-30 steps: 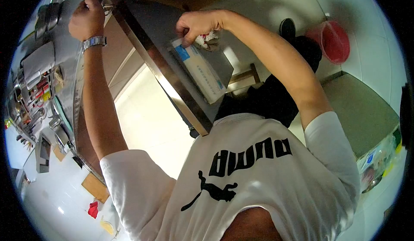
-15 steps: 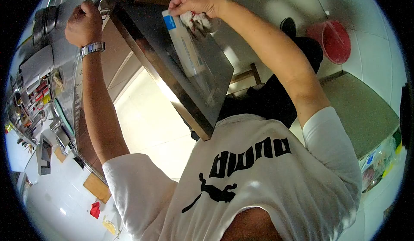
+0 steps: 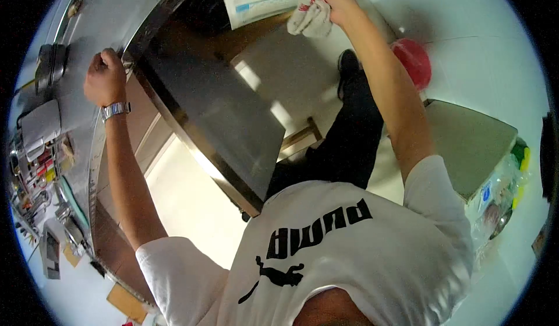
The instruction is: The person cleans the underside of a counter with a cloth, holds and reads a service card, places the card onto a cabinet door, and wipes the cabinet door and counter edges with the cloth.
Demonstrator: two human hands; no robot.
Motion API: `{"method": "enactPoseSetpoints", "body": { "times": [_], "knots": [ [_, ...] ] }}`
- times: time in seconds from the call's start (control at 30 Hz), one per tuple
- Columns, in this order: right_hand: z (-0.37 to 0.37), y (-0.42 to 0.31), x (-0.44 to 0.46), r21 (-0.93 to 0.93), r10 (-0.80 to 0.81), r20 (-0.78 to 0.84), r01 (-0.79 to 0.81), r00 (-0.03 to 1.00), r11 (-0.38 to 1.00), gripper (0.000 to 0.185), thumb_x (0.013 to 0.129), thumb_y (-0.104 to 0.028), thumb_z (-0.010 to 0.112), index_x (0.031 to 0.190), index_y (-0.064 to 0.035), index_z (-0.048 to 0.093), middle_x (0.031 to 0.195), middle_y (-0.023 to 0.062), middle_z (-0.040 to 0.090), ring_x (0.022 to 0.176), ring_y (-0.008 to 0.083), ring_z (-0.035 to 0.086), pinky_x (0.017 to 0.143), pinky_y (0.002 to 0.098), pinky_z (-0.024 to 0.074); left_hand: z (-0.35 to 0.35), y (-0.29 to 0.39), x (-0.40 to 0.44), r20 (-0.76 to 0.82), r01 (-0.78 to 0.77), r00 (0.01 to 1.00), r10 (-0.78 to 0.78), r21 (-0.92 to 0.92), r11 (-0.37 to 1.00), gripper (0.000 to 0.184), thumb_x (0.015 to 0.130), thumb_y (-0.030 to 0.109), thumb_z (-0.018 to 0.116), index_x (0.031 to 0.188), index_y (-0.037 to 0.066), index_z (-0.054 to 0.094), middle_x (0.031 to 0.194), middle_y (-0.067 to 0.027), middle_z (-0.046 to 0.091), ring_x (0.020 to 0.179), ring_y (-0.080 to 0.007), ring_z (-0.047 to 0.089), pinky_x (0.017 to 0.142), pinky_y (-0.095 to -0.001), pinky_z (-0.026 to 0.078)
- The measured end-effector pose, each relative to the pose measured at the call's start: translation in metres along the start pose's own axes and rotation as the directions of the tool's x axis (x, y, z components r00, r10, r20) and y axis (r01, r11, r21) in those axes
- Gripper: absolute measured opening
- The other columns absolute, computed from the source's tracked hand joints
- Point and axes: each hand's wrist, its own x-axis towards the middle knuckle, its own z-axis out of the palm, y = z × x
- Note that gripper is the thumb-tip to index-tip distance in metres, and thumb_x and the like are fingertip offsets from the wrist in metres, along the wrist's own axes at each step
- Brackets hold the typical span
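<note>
One white-and-blue packet (image 3: 262,1) spans 12 o'clock in the head camera's view, clamped at its right end by the right hand (image 3: 333,0), thumb and fingers together. A white, red-marked cloth (image 3: 311,18) bunches beside that hand, just below the packet. At 10 o'clock the left hand (image 3: 106,78), a metal watch (image 3: 116,110) on its wrist, curls closed by the top of a dark panel (image 3: 215,110); whether it grips the panel cannot be told. The panel stands in the way between the two arms, its bright metal edge running from 10 to 7 o'clock. Jumbled utensils (image 3: 46,174) crowd 9 o'clock. A brown board (image 3: 127,302) lies between 7 and 8, a red bucket (image 3: 412,64) sits at 2, a greenish flat-topped block (image 3: 471,145) at 3, and a clear plastic bag (image 3: 492,203) toward 4.
</note>
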Motion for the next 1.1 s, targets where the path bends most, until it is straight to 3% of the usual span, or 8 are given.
{"method": "enactPoseSetpoints", "body": {
  "times": [0.03,0.27,0.53,0.6,0.73,0.8,0.93,1.1],
  "knots": [
    [-0.011,-0.003,-0.005,0.090,-0.093,0.051,0.088,0.994,0.992,0.017,0.086,-0.015,0.060,0.096,-0.0014,0.061,0.088,0.0070,0.064,0.078,0.0152,0.062,0.072,0.0309,0.0519,-0.001,-0.002,0.002,0.028,-0.013,1.000,0.012,0.009,1.000,0.038,0.081,0.039,0.042,0.072,0.011,0.067,0.069,-0.0186,0.062,0.064,-0.0406,0.061,0.058,-0.0476,0.048],
    [-0.037,-0.034,-0.062,0.215,-0.111,-0.142,0.140,0.984,0.966,0.018,0.087,-0.012,0.056,0.095,0.0047,0.058,0.090,0.0148,0.063,0.078,0.0242,0.062,0.069,0.0372,0.0524,-0.007,0.004,0.002,0.114,0.082,0.990,-0.083,0.008,0.997,0.041,0.080,0.044,0.044,0.081,0.012,0.070,0.072,-0.0183,0.064,0.068,-0.0386,0.062,0.058,-0.0451,0.048],
    [-0.021,-0.070,-0.124,0.174,-0.207,-0.043,0.212,0.977,0.962,0.019,0.087,-0.012,0.056,0.096,0.0053,0.058,0.088,0.0144,0.063,0.075,0.0227,0.063,0.069,0.0337,0.0515,-0.021,0.000,0.009,0.319,0.178,0.940,-0.122,-0.154,0.972,0.051,0.080,0.052,0.050,0.096,0.008,0.069,0.073,-0.0170,0.065,0.068,-0.0312,0.064,0.062,-0.0388,0.047],
    [-0.012,-0.077,-0.137,0.089,-0.241,-0.075,0.247,0.968,0.965,0.020,0.087,-0.012,0.056,0.096,0.0057,0.059,0.087,0.0140,0.064,0.075,0.0220,0.062,0.068,0.0321,0.0507,-0.015,0.000,-0.001,0.243,0.161,0.968,-0.056,-0.438,0.884,0.054,0.079,0.050,0.057,0.098,0.001,0.066,0.068,-0.0144,0.063,0.061,-0.0234,0.059,0.058,-0.0349,0.045],
    [-0.002,-0.083,-0.160,0.043,-0.268,-0.027,0.269,0.963,0.962,0.020,0.086,-0.012,0.057,0.094,0.0060,0.060,0.087,0.0137,0.064,0.074,0.0204,0.062,0.068,0.0308,0.0498,-0.049,0.062,-0.035,0.411,0.246,0.878,0.245,-0.827,0.506,0.058,0.083,0.043,0.060,0.109,-0.009,0.058,0.073,-0.0120,0.062,0.058,-0.0159,0.055,0.053,-0.0309,0.044],
    [0.002,-0.085,-0.168,0.043,-0.257,-0.006,0.257,0.967,0.966,0.019,0.086,-0.012,0.057,0.093,0.0057,0.060,0.087,0.0135,0.064,0.073,0.0207,0.062,0.067,0.0311,0.0500,-0.067,0.093,-0.052,0.544,0.400,0.801,0.251,-0.797,0.453,0.063,0.085,0.041,0.059,0.119,-0.011,0.050,0.078,-0.0133,0.063,0.057,-0.0137,0.055,0.051,-0.0276,0.044],
    [0.012,-0.087,-0.186,0.023,-0.265,0.046,0.264,0.963,0.964,0.019,0.086,-0.012,0.056,0.093,0.0054,0.059,0.085,0.0132,0.064,0.072,0.0207,0.063,0.068,0.0316,0.0505,-0.084,0.120,-0.070,0.526,0.348,0.752,0.397,-0.828,0.439,0.072,0.085,0.044,0.058,0.125,-0.013,0.041,0.078,-0.0127,0.062,0.054,-0.0138,0.056,0.050,-0.0267,0.045],
    [0.025,-0.088,-0.207,0.045,-0.267,0.072,0.264,0.961,0.963,0.019,0.086,-0.011,0.057,0.094,0.0056,0.060,0.086,0.0134,0.064,0.073,0.0195,0.063,0.068,0.0310,0.0507,-0.097,0.122,-0.075,0.548,0.448,0.675,0.493,-0.836,0.317,0.052,0.090,0.044,0.052,0.110,-0.005,0.056,0.072,-0.0062,0.058,0.052,-0.0089,0.054,0.048,-0.0227,0.044]
  ]
}}
